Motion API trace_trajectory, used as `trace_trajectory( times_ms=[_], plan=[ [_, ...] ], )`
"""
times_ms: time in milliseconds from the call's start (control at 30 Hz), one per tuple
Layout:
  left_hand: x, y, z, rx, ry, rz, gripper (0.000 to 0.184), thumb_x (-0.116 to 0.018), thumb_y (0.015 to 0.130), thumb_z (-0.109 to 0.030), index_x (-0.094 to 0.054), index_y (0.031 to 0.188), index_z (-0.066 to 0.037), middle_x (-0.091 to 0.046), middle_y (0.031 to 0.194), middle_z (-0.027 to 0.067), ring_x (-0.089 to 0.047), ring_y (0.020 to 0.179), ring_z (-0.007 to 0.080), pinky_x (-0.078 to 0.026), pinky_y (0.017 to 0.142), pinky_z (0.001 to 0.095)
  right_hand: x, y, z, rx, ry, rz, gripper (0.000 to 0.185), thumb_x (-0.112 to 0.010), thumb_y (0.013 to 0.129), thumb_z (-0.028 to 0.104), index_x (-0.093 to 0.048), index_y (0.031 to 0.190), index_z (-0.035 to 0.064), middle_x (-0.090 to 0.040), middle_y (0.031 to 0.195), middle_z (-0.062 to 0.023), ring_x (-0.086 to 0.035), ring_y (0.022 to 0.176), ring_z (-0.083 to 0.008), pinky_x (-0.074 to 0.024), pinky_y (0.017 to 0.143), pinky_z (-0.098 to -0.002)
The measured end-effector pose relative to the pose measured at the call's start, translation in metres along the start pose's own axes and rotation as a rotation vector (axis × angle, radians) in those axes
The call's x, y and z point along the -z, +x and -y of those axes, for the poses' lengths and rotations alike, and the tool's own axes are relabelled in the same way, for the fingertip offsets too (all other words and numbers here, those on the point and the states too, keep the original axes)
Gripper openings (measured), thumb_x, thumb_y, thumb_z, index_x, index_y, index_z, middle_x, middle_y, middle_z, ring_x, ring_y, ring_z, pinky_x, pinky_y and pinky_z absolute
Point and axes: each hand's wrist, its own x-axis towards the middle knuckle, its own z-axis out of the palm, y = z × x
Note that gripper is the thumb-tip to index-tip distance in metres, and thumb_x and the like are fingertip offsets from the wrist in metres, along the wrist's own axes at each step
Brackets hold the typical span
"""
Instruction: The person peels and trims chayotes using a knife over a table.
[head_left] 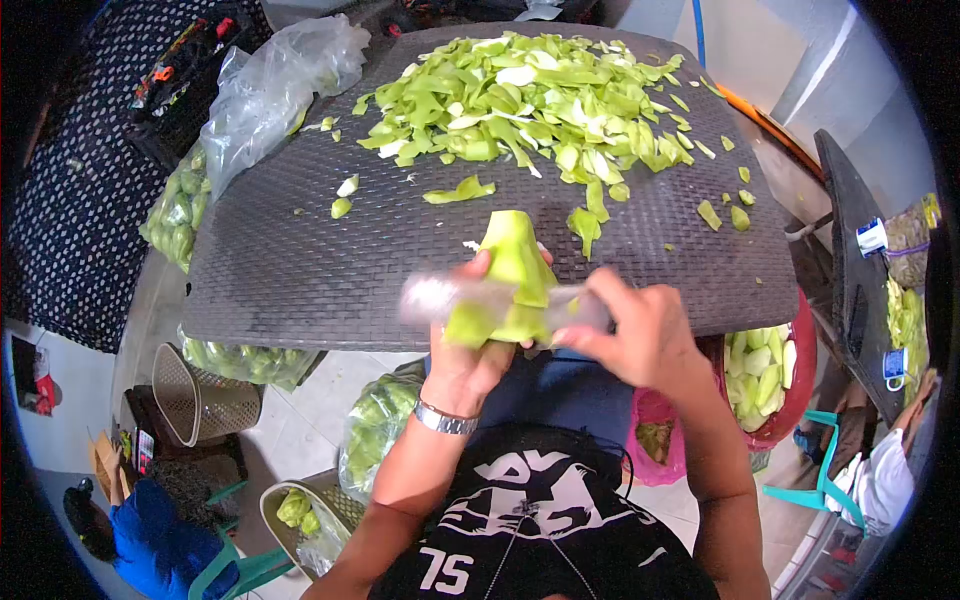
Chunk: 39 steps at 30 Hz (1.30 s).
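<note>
Pale-green vegetable (513,255), green peelings (540,100), dark-grey woven-patterned table (310,255); white-flecked black cloth (75,220)

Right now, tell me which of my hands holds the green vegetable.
Your left hand, with the silver watch at its wrist, holds the green vegetable; your right hand grips the blurred tool.

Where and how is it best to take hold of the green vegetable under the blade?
Probably by both sides, coming from underneath, as the left hand does: the green vegetable narrows toward its far end, and the blurred blade crosses its upper face.
</note>
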Motion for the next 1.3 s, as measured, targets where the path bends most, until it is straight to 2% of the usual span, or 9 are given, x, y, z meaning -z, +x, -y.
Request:
trace_trajectory(
  times_ms=[100, 267, 400, 600, 800, 933, 1100, 1233, 1300],
  plan=[
    [-0.023, -0.012, -0.006, -0.033, 0.156, -0.022, 0.061, -0.045, 0.104, -0.051, -0.054, 0.14, -0.003, -0.068, 0.118, 0.0221, -0.072, 0.096, 0.041, -0.055, 0.044, 0.0327, 0.0, 0.005, -0.059, -0.277, -0.055, -0.205, 0.045, -0.066, 0.097, 0.052, -0.062, 0.099, 0.0073, -0.065, 0.073, -0.027, -0.068, 0.072, -0.0494, -0.0515, 0.063, -0.0566],
    [-0.012, -0.005, -0.01, -0.06, 0.119, -0.126, 0.057, -0.046, 0.107, -0.052, -0.057, 0.139, -0.007, -0.069, 0.12, 0.0171, -0.072, 0.105, 0.034, -0.064, 0.073, 0.0465, 0.01, -0.003, -0.049, -0.393, 0.177, -0.158, 0.042, -0.067, 0.098, 0.046, -0.062, 0.096, 0.0048, -0.063, 0.071, -0.0275, -0.067, 0.069, -0.0493, -0.049, 0.059, -0.0529],
    [-0.002, 0.006, 0.002, -0.109, 0.023, -0.227, 0.055, -0.054, 0.103, -0.052, -0.06, 0.136, -0.008, -0.07, 0.122, 0.0173, -0.067, 0.115, 0.0355, -0.054, 0.1, 0.0579, -0.003, -0.014, 0.002, -0.132, 0.142, -0.092, 0.049, -0.076, 0.091, 0.05, -0.061, 0.097, 0.0045, -0.066, 0.069, -0.0243, -0.07, 0.067, -0.0448, -0.0528, 0.059, -0.0507],
    [-0.005, 0.004, 0.007, -0.055, 0.112, -0.147, 0.059, -0.064, 0.095, -0.05, -0.061, 0.132, -0.003, -0.071, 0.118, 0.018, -0.071, 0.105, 0.0359, -0.058, 0.096, 0.0509, -0.025, -0.012, 0.029, -0.034, -0.05, -0.031, 0.063, -0.07, 0.088, 0.065, -0.058, 0.109, 0.007, -0.074, 0.078, -0.0197, -0.073, 0.074, -0.0425, -0.0549, 0.074, -0.0536],
    [0.004, 0.004, 0.022, -0.202, -0.057, -0.302, 0.059, -0.063, 0.095, -0.046, -0.057, 0.138, -0.005, -0.068, 0.123, 0.0188, -0.07, 0.102, 0.0359, -0.06, 0.085, 0.0488, -0.015, -0.007, 0.011, -0.075, -0.069, -0.002, 0.06, -0.07, 0.088, 0.066, -0.06, 0.105, 0.0094, -0.072, 0.075, -0.0192, -0.073, 0.074, -0.0426, -0.0558, 0.068, -0.0559],
    [0.0, -0.013, -0.001, -0.036, 0.037, 0.074, 0.062, -0.059, 0.097, -0.047, -0.054, 0.142, -0.005, -0.066, 0.128, 0.0202, -0.069, 0.105, 0.0358, -0.061, 0.066, 0.0423, -0.006, 0.005, -0.051, -0.365, 0.034, -0.139, 0.054, -0.066, 0.096, 0.057, -0.063, 0.097, 0.0029, -0.065, 0.072, -0.0261, -0.069, 0.076, -0.0485, -0.0516, 0.064, -0.0554],
    [-0.001, -0.016, 0.001, -0.06, 0.147, -0.036, 0.062, -0.067, 0.092, -0.033, -0.051, 0.144, -0.002, -0.064, 0.131, 0.0226, -0.069, 0.109, 0.0362, -0.064, 0.075, 0.0484, 0.003, 0.007, -0.056, -0.408, 0.184, -0.168, 0.052, -0.067, 0.097, 0.053, -0.064, 0.092, 0.001, -0.06, 0.07, -0.0279, -0.067, 0.074, -0.0497, -0.0474, 0.06, -0.0525],
    [0.006, -0.012, -0.004, -0.034, 0.347, 0.033, 0.061, -0.069, 0.089, -0.004, -0.049, 0.146, -0.006, -0.063, 0.134, 0.0173, -0.066, 0.117, 0.032, -0.062, 0.089, 0.054, 0.005, -0.001, -0.008, -0.111, 0.166, -0.074, 0.052, -0.071, 0.093, 0.055, -0.063, 0.093, 0.0034, -0.061, 0.064, -0.0238, -0.068, 0.067, -0.0463, -0.0513, 0.06, -0.0503],
    [0.03, -0.009, 0.005, -0.1, 0.313, 0.067, 0.065, -0.069, 0.092, -0.002, -0.045, 0.151, -0.007, -0.058, 0.143, 0.0137, -0.059, 0.13, 0.0286, -0.055, 0.105, 0.0519, 0.008, -0.005, 0.009, 0.056, 0.105, 0.014, 0.053, -0.072, 0.091, 0.057, -0.062, 0.093, 0.0052, -0.062, 0.06, -0.021, -0.069, 0.063, -0.0441, -0.0534, 0.06, -0.0498]
  ],
)
